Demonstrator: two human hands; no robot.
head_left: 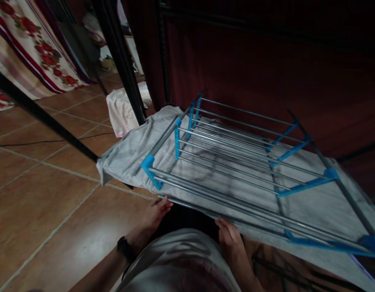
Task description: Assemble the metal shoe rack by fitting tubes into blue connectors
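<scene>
A rack of silver metal rods joined by blue plastic brackets lies on a grey cloth. Along its near edge runs a loose-ended metal rod. Its right end meets a blue bracket; the left end is apart from the left blue bracket. My left hand is closed on the rod close to that free end. Farther along, my right hand has its fingers curled on the same rod; its thumb is partly hidden. Both hands are just in front of my body.
Black metal posts stand at the left and back. A dark red curtain hangs behind the rack. A striped cloth lies beyond the grey one. A phone-like dark object rests at lower right. A cable crosses the tiled floor.
</scene>
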